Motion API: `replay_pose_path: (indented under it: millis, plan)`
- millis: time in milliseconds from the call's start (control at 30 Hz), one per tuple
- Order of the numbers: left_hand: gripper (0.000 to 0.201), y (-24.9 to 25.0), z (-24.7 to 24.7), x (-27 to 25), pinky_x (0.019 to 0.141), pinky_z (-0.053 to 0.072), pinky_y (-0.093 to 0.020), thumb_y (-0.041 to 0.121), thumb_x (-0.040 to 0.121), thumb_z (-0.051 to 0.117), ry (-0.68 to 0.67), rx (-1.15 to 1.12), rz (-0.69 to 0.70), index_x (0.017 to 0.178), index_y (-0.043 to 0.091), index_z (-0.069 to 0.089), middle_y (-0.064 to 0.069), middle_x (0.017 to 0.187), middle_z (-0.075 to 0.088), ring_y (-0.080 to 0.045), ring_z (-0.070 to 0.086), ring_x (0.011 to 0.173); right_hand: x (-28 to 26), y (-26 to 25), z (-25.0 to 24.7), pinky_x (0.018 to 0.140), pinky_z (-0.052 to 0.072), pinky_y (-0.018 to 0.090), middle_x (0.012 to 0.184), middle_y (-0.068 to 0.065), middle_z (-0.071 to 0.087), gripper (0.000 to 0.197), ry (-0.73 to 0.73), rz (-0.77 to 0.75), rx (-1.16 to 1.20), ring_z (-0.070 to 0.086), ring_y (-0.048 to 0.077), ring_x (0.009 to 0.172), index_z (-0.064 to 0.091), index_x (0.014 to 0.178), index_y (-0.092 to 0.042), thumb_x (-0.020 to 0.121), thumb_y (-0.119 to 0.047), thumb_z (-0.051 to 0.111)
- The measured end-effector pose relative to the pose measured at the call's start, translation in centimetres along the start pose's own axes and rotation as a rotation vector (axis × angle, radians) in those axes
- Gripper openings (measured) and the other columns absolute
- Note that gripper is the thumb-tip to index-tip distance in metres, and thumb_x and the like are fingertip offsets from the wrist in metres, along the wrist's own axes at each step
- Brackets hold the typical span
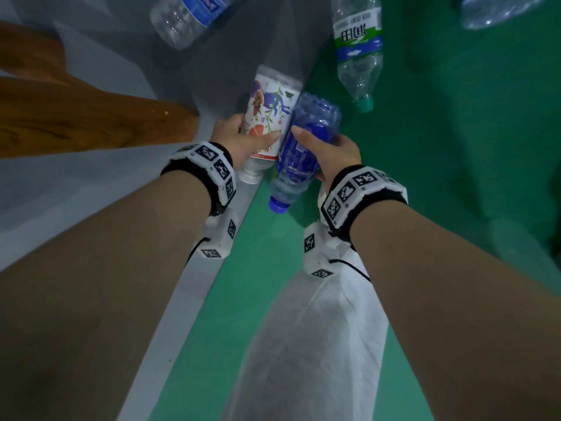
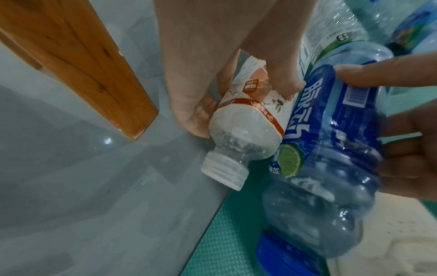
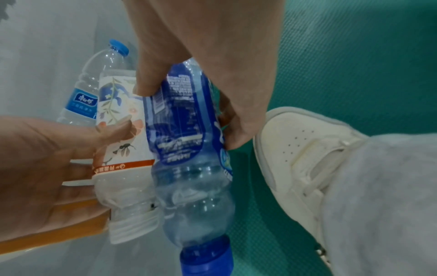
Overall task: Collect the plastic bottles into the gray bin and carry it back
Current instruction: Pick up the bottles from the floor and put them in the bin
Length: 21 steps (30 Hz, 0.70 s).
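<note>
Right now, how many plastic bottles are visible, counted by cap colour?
White cap: 1, floral bottle in the left hand
Blue cap: 2, blue bottle in the right hand; clear bottle
Green cap: 1, green-label bottle
Cap unseen: 1, top-right bottle
Total: 5

indoor room, green mat [image 1: 455, 147], grey floor [image 1: 60, 192], wooden furniture leg [image 1: 76, 117]

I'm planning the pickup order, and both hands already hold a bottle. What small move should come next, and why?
Probably lift both bottles off the floor and turn toward the bin, which isn't in view. The left hand grips the white flowered bottle and the right hand grips the blue bottle, so neither is free for the green-capped bottle lying on the green mat.
</note>
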<state>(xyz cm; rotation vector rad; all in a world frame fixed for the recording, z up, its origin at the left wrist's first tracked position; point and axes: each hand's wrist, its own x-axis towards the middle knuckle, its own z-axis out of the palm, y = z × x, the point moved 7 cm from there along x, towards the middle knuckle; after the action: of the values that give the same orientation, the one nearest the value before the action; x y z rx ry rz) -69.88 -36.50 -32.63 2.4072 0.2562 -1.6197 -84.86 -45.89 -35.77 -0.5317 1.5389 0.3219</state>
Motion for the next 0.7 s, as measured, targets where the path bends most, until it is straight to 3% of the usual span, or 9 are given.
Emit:
replay_pose_path:
  millis: [33, 100, 133, 200, 267, 367, 433, 567, 700]
  plan:
    - [0.060, 0.0, 0.0, -0.4, 0.082, 0.050, -0.022, 0.041, 0.072, 0.079, -0.002, -0.024, 0.006, 0.123, 0.018, 0.058, 0.005, 0.115, 0.064, -0.011, 0.063, 0.099, -0.3, -0.1, -0.3, 0.082, 0.058, 0.042, 0.106, 0.005, 0.072, 0.098, 0.001, -0.003, 0.005, 0.072, 0.022, 0.090, 0.063, 0.116, -0.013, 0.031, -0.050, 0.092]
    - [0.050, 0.4, 0.2, -1.5, 0.074, 0.047, -0.017, 0.032, 0.077, 0.077, 0.006, -0.073, 0.025, 0.121, 0.018, 0.058, 0.008, 0.107, 0.065, -0.008, 0.063, 0.094, -1.7, -0.8, -1.0, 0.085, 0.058, 0.042, 0.106, 0.007, 0.072, 0.074, -0.023, -0.009, -0.010, 0.072, 0.023, 0.091, 0.062, 0.112, -0.011, 0.050, -0.041, 0.091]
    - [0.049, 0.9, 0.3, -2.4, 0.074, 0.047, -0.018, 0.031, 0.077, 0.077, 0.004, -0.095, 0.042, 0.121, 0.017, 0.059, 0.008, 0.108, 0.066, -0.008, 0.063, 0.094, -2.3, -1.1, -1.5, 0.085, 0.058, 0.042, 0.106, 0.007, 0.072, 0.061, -0.033, -0.018, -0.021, 0.072, 0.023, 0.091, 0.062, 0.109, -0.012, 0.059, -0.036, 0.089]
    - [0.051, 1.9, 0.6, -4.0, 0.079, 0.050, -0.022, 0.029, 0.075, 0.079, 0.005, -0.129, 0.058, 0.122, 0.017, 0.060, 0.006, 0.111, 0.068, -0.010, 0.065, 0.097, -3.1, -1.4, -2.7, 0.085, 0.058, 0.041, 0.104, 0.006, 0.072, 0.054, -0.037, -0.043, -0.027, 0.072, 0.022, 0.089, 0.063, 0.108, -0.012, 0.064, -0.030, 0.088]
    - [0.050, 2.7, 1.0, -5.5, 0.082, 0.052, -0.024, 0.028, 0.073, 0.081, 0.009, -0.145, 0.068, 0.118, 0.018, 0.063, 0.004, 0.110, 0.070, -0.011, 0.067, 0.096, -4.2, -1.6, -3.8, 0.085, 0.058, 0.041, 0.103, 0.006, 0.072, 0.060, -0.040, -0.070, -0.044, 0.072, 0.022, 0.089, 0.063, 0.112, -0.009, 0.060, -0.024, 0.090]
    - [0.043, 4.2, 2.2, -8.4, 0.087, 0.055, -0.031, 0.027, 0.065, 0.084, 0.027, -0.150, 0.068, 0.104, 0.021, 0.068, 0.005, 0.100, 0.073, -0.014, 0.070, 0.090, -6.4, -1.8, -6.0, 0.084, 0.058, 0.042, 0.103, 0.006, 0.072, 0.089, -0.051, -0.083, -0.116, 0.072, 0.024, 0.089, 0.063, 0.114, -0.009, 0.030, -0.027, 0.091]
    - [0.031, 5.2, 3.3, -10.2, 0.088, 0.056, -0.035, 0.022, 0.066, 0.084, 0.031, -0.162, 0.065, 0.092, 0.022, 0.068, 0.003, 0.094, 0.073, -0.015, 0.070, 0.086, -7.3, -1.9, -8.0, 0.085, 0.058, 0.042, 0.101, 0.006, 0.073, 0.094, -0.037, -0.092, -0.136, 0.072, 0.025, 0.089, 0.064, 0.112, -0.011, 0.021, -0.029, 0.085]
    - [0.035, 7.8, 6.6, -14.4, 0.085, 0.057, -0.037, 0.021, 0.065, 0.085, 0.001, -0.164, 0.103, 0.097, 0.019, 0.070, 0.001, 0.093, 0.074, -0.017, 0.072, 0.084, -10.2, -2.9, -13.5, 0.085, 0.057, 0.043, 0.098, 0.006, 0.074, 0.073, -0.009, -0.104, -0.126, 0.072, 0.025, 0.087, 0.067, 0.107, -0.010, 0.037, -0.019, 0.086]
    - [0.037, 10.4, 10.5, -18.7, 0.083, 0.058, -0.037, 0.030, 0.061, 0.087, -0.020, -0.145, 0.145, 0.094, 0.022, 0.071, 0.004, 0.089, 0.075, -0.016, 0.072, 0.081, -13.1, -4.4, -19.4, 0.086, 0.058, 0.042, 0.097, 0.004, 0.073, 0.037, 0.019, -0.172, -0.105, 0.072, 0.023, 0.087, 0.067, 0.094, -0.018, 0.062, -0.013, 0.086]
